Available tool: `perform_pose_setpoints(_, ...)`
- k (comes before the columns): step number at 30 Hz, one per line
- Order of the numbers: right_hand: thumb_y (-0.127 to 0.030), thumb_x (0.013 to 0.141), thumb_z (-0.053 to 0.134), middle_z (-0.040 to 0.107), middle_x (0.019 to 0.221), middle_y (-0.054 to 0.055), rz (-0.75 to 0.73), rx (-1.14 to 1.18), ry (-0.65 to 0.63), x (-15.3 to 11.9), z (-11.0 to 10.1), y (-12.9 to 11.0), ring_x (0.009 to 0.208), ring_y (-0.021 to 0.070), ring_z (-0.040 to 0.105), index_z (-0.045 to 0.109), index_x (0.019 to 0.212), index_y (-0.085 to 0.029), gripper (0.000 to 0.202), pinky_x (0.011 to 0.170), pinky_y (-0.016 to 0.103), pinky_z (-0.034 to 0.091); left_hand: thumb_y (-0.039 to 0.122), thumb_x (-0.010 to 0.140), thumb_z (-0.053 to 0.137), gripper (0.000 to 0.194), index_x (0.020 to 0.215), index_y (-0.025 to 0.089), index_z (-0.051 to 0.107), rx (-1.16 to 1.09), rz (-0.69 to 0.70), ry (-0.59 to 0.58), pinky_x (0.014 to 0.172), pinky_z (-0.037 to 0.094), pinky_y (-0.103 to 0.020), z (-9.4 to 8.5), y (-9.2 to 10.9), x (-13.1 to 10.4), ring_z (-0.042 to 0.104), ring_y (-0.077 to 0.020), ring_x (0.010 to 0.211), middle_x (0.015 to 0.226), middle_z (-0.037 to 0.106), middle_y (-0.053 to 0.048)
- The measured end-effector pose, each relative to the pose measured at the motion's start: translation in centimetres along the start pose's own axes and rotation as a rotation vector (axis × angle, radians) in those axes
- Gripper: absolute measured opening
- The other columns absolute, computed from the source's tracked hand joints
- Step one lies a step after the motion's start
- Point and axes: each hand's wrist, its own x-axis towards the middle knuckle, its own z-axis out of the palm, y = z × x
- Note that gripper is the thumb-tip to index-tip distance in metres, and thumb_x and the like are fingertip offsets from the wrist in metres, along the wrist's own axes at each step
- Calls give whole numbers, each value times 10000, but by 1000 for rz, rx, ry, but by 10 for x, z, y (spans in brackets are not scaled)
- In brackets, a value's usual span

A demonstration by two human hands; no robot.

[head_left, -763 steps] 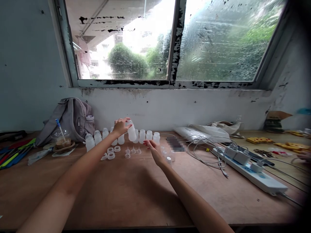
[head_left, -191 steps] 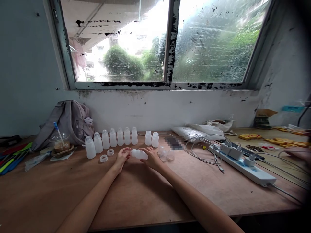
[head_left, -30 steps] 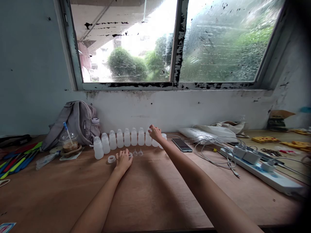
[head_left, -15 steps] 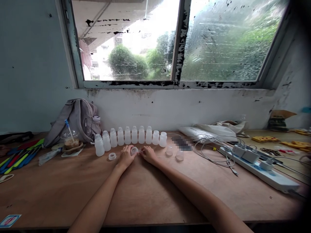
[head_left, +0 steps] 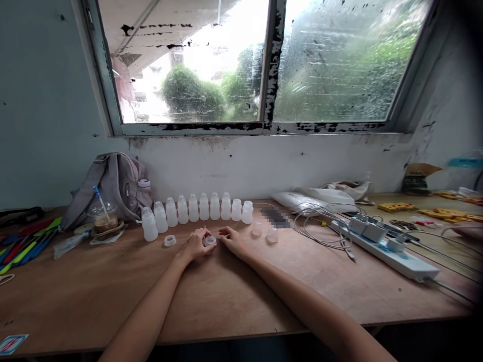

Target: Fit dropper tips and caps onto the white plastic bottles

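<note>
My left hand rests on the table with its thumb and fingers around a small whitish bottle collar ring. Just right of that ring is my right hand, fingers bent and apart, a small gap separating it from the ring; nothing shows in it. A second white collar ring lies left of my left hand. Behind both hands, frosted baby bottles stand upright in a curved row. Most have domed tops, while the two rightmost bottles are topless. Two clear domed caps stand to the right.
At the back left are a grey backpack and an iced drink cup. Colourful handled tools lie far left. Loose cables and a white power strip occupy the right, with plastic bags behind.
The view has shifted a little to the right. The collar ring in my left hand has tipped flatter and sits slightly nearer to me. My right hand stays close beside it.
</note>
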Motion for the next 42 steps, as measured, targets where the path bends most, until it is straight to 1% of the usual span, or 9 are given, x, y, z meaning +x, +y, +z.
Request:
perform_pose_setpoints(9, -65, 638, 450, 623, 855, 60, -3, -39, -5, 0, 2, -1, 761, 142, 567, 577, 836, -143, 248, 702, 255, 447, 498, 607, 568, 395, 853, 195, 509, 92, -118, -114, 709, 359, -307, -2, 1, -3, 493, -212, 836, 844, 553, -32)
perform_pose_setpoints(13, -50, 634, 437, 615, 868, 70, -32, -41, -4, 0, 3, 1, 773, 144, 566, 569, 853, -141, 272, 705, 258, 446, 499, 662, 519, 373, 878, 196, 503, 87, -93, -38, 729, 352, -304, -6, 4, -2, 483, -203, 866, 896, 547, -38)
perform_pose_setpoints(16, -29, 613, 429, 609, 873, 65, -96, -28, -14, -1, 3, 1, 797, 147, 557, 557, 879, -149, 319, 702, 260, 443, 411, 757, 436, 231, 794, 196, 511, 65, -56, 0, 710, 356, -279, -6, 4, 0, 493, -173, 791, 798, 566, -25)
perform_pose_setpoints(19, -7, 586, 419, 603, 885, 47, -142, 28, -52, -3, 1, -1, 806, 138, 551, 546, 899, -164, 372, 696, 250, 437, 338, 803, 371, 210, 746, 196, 514, 29, -55, 19, 679, 360, -261, -5, 3, 1, 500, -165, 746, 722, 565, -26)
perform_pose_setpoints(26, -119, 669, 467, 582, 842, 13, -275, 154, -135, -11, 1, -14, 760, 116, 531, 516, 937, -187, 281, 651, 222, 420, 360, 808, 341, 248, 726, 188, 499, -249, -155, 119, 582, 376, -221, 0, 10, 5, 529, -131, 620, 675, 569, -6)
perform_pose_setpoints(32, -176, 692, 462, 527, 668, -21, -270, 87, 23, -11, 9, -14, 584, 90, 457, 507, 772, -173, 92, 534, 195, 359, 422, 791, 342, 277, 834, 184, 477, -557, -334, 233, 508, 415, -221, 13, 13, 9, 560, -129, 558, 647, 577, -5)
perform_pose_setpoints(34, -190, 698, 448, 499, 624, -29, -238, 67, 83, -9, 9, -11, 555, 89, 431, 490, 721, -172, 50, 517, 197, 342, 448, 788, 331, 306, 858, 184, 469, -641, -374, 210, 447, 407, -212, 15, 14, 9, 543, -120, 482, 591, 557, 10)
perform_pose_setpoints(37, -227, 699, 448, 484, 605, -30, -191, 40, 138, -7, 6, -10, 550, 95, 421, 461, 676, -175, 58, 513, 204, 334, 452, 782, 336, 320, 812, 178, 499, -694, -328, 130, 411, 399, -194, 16, 16, 8, 540, -108, 454, 578, 543, 15)
perform_pose_setpoints(42, -209, 665, 450, 480, 579, -32, -102, -10, 104, -6, 0, -12, 546, 104, 432, 428, 642, -185, 40, 500, 205, 327, 351, 762, 386, 229, 841, 176, 511, -685, -283, 29, 392, 396, -176, 17, 18, 5, 539, -89, 420, 618, 568, 17)
